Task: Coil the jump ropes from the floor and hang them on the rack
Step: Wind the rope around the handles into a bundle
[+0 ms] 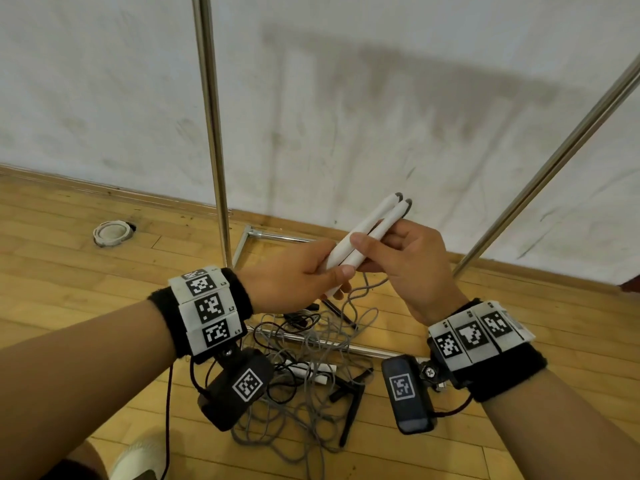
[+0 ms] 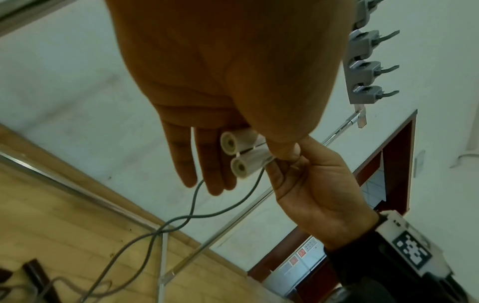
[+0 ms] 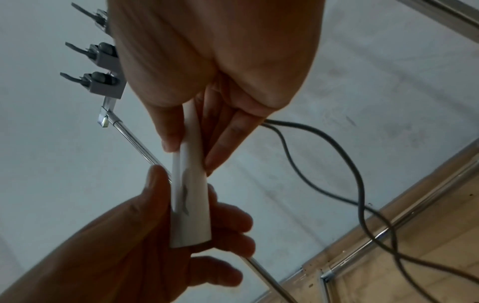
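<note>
Jump rope handles (image 1: 367,238), two white, side by side at frame center, pinched by left hand (image 1: 298,278) & right hand (image 1: 412,268); grey cord (image 1: 360,289) drops to tangled ropes (image 1: 304,362) on floor, lower center.

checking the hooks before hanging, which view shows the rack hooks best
Left wrist: four grey hooks in a row, unobstructed. Right wrist shows three, partly hidden by the right hand. Head view shows only rack poles, no hooks.

white handles (image 1: 367,233), grey rope (image 1: 322,344), tan floor (image 1: 69,258)
</note>
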`<state>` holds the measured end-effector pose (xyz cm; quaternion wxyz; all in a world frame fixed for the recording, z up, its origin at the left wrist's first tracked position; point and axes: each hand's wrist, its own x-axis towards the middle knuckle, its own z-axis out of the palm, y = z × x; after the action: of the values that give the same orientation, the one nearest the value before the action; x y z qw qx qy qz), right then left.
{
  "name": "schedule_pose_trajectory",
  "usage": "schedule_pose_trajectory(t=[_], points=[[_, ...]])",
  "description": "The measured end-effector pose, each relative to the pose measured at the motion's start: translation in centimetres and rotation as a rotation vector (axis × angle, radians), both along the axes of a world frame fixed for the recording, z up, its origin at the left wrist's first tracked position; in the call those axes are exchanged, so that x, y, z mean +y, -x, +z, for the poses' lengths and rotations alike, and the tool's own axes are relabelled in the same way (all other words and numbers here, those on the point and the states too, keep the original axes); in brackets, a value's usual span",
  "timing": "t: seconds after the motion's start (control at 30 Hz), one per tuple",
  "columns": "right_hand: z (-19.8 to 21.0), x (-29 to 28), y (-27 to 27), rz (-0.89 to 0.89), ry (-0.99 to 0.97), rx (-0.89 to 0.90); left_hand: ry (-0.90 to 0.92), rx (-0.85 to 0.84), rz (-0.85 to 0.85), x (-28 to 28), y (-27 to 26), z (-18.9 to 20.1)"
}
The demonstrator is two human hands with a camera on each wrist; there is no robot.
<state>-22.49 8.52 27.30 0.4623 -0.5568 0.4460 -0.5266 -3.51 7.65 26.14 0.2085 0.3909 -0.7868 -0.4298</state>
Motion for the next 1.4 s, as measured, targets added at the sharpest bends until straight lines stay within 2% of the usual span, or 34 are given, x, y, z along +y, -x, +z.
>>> schedule_pose_trajectory(t=[0.1, 0.17, 0.3, 0.47, 0.53, 0.63, 0.73, 0.93, 1.13, 1.27, 1.4], points=[[-0.1, 0.3, -0.4, -0.013, 0.005, -0.008, -0.089, 0.115, -0.012, 0.1, 0.1, 0.0], [-0.2, 0.4, -0.3, -0.012, -0.010, 0.011, -0.037, 0.092, -0.007, 0.2, 0.0, 0.1], [-0.3, 0.2, 1.2, 0.033, -0.050, 0.188, 0.001, 0.079, 0.048, -0.4, -0.4, 0.7], [-1.0, -1.0, 3.1, -0.207, 0.045, 0.440, -0.034, 0.107, 0.048, -0.9, -1.4, 1.9], [-1.4, -1.4, 3.0, -0.158, 0.062, 0.511, -0.042, 0.095, 0.016, -0.7, -1.5, 2.3], [-2.1, -1.9, 2.7, -0.060, 0.046, 0.515, -0.048, 0.076, -0.016, -0.6, -1.5, 2.5], [-1.9, -2.0, 3.0, -0.065, 0.075, 0.547, -0.023, 0.102, 0.053, -0.8, -1.9, 2.5], [-0.5, -1.6, 3.5, -0.129, 0.108, 0.383, 0.022, 0.085, 0.274, -2.2, -3.6, 2.2], [0.1, -0.9, 2.8, 0.018, 0.006, 0.157, 0.046, 0.047, 0.406, -2.8, -3.4, 1.5], [-0.1, -0.1, 0.9, 0.114, 0.034, 0.122, 0.036, 0.072, 0.413, -2.6, -2.4, 1.2], [-0.5, 0.6, -0.8, 0.083, 0.058, 0.074, -0.030, 0.102, 0.307, -1.9, -1.4, 1.0]])
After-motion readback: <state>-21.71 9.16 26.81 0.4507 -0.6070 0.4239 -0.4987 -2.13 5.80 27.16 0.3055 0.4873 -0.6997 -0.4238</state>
